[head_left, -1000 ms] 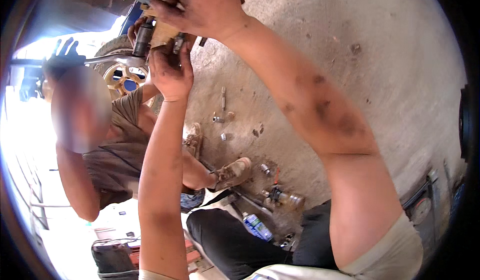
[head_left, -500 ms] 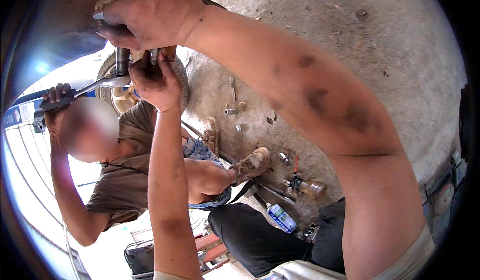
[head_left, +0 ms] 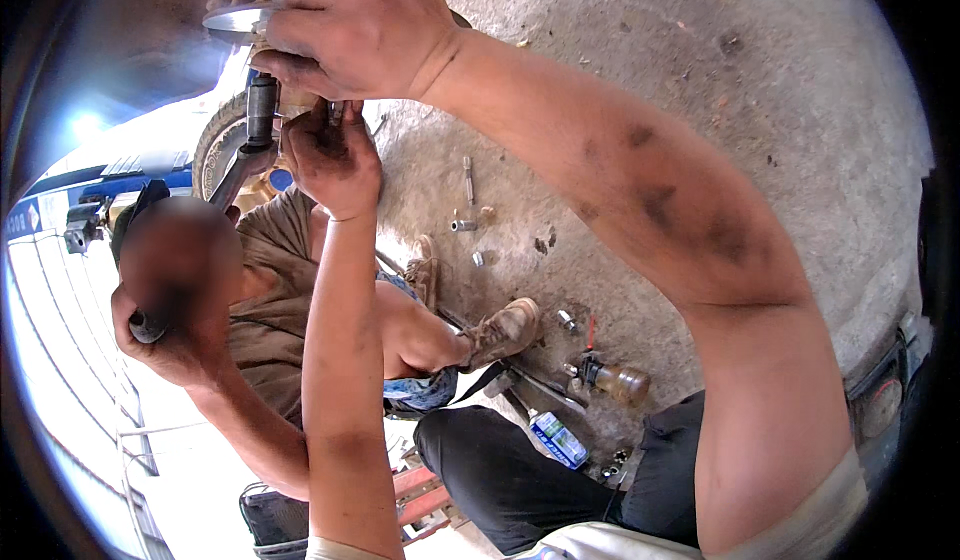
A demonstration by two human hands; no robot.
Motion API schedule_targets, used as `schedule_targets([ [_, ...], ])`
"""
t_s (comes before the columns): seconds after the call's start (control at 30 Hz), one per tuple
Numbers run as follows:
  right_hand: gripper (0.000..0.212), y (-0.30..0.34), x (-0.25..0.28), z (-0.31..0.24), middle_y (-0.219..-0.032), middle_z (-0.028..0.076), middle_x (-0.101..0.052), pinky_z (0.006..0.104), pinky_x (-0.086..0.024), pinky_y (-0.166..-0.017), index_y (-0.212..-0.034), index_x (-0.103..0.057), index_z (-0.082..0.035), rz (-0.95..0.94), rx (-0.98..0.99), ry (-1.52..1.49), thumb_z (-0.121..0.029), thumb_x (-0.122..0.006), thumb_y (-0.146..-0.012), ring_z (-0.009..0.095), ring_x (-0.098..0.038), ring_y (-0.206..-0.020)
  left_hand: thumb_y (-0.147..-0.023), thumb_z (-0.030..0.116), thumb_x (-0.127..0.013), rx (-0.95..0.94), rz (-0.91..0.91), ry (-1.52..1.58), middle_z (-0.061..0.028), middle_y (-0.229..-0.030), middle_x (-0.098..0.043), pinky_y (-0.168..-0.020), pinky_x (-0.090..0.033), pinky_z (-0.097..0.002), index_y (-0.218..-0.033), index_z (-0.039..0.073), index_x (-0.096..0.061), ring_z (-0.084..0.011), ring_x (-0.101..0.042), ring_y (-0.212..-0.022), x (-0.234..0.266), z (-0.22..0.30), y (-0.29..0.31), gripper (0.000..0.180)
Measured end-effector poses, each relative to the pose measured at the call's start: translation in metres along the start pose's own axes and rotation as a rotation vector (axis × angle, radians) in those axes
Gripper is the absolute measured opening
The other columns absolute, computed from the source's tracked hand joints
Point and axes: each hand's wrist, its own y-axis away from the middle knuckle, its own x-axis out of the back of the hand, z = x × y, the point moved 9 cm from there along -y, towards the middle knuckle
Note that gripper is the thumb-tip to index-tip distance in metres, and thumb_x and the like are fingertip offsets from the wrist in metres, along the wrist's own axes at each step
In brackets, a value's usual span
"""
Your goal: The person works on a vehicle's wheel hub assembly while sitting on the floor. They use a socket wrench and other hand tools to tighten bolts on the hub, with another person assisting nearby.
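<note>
My right hand [head_left: 365,35] is up at the top, its fingers curled in against the hub parts below a ribbed, shiny-edged brake disc [head_left: 240,18]. What those fingers close on is hidden behind them. Just below, my left hand [head_left: 335,160] pinches a small metal part [head_left: 336,112] between thumb and fingers; its full shape is covered. Left of my hands, a dark long socket [head_left: 261,110] points upward on a ratchet wrench [head_left: 237,175]. A co-worker's hand [head_left: 160,335] is closed around the wrench's dark handle end.
The co-worker in a brown shirt [head_left: 270,290] crouches at left, near a wheel [head_left: 215,150]. On the concrete floor [head_left: 600,110] lie an extension bar [head_left: 468,180], loose sockets [head_left: 463,226], an air tool [head_left: 615,380] and a blue-white package [head_left: 558,440].
The co-worker's wrench handle has swung down and toward the viewer, the gripping hand moving lower. Both my hands appear slightly farther right in the picture, keeping their holds.
</note>
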Motion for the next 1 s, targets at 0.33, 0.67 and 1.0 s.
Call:
schedule_targets([
  [0.33,0.027,-0.032,-0.013,-0.012,-0.077,0.003,-0.070,0.0419,-0.057,-0.068,-0.083,-0.069,-0.018,0.002,-0.074,-0.090,-0.044,-0.065,-0.084,0.024,-0.070,-0.077,-0.092,0.008,-0.063,0.261,-0.095,0.202,-0.0174,-0.113,-0.061,-0.093,-0.047,-0.0333,-0.120,-0.009,-0.048,-0.0241,-0.060,-0.104,-0.003,-0.036,0.002,0.036],
  [0.67,0.015,-0.048,0.007,-0.015,-0.071,0.012,-0.063,0.0416,-0.052,-0.058,-0.083,-0.062,-0.008,0.097,-0.003,-0.272,-0.022,-0.067,-0.082,0.030,-0.064,-0.066,-0.085,0.023,-0.075,0.114,0.027,0.022,-0.0199,-0.087,-0.064,-0.073,-0.050,-0.0389,-0.094,-0.005,-0.062,-0.0330,-0.062,-0.077,0.014,-0.013,-0.015,0.032],
  [1.0,0.021,-0.057,0.009,-0.020,-0.098,0.014,-0.070,0.0365,-0.055,-0.078,-0.099,-0.068,-0.003,0.160,0.104,-0.365,-0.016,-0.069,-0.083,0.029,-0.067,-0.087,-0.082,0.023,-0.073,0.134,-0.002,0.069,-0.0158,-0.088,-0.059,-0.072,-0.047,-0.0433,-0.097,0.001,-0.062,-0.0352,-0.058,-0.081,0.010,-0.018,-0.014,0.028],
])
